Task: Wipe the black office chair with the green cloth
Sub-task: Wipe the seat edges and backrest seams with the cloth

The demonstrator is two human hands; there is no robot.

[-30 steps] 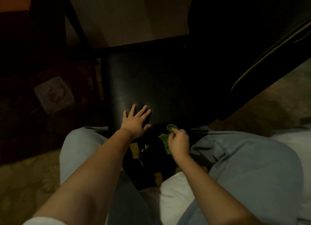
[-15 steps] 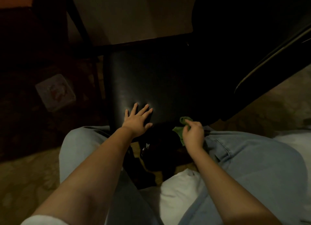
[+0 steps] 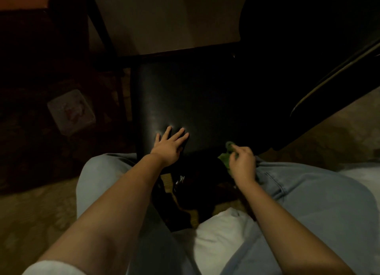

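Observation:
The black office chair (image 3: 205, 97) stands right in front of me, its glossy seat filling the middle of the head view and its dark back rising at the upper right. My left hand (image 3: 168, 145) lies flat on the seat's near edge with the fingers spread. My right hand (image 3: 242, 161) grips the green cloth (image 3: 225, 156) against the seat's front edge, just above my right knee. Most of the cloth is hidden under that hand.
My knees in light blue jeans (image 3: 308, 192) flank the chair's base. A pale square object (image 3: 71, 112) lies on the dark patterned rug at the left. A dark table leg (image 3: 102, 25) and a pale wall stand behind the chair. The room is dim.
My right hand has slid the green cloth to the right along the seat's front edge. My left hand has stayed flat on the seat.

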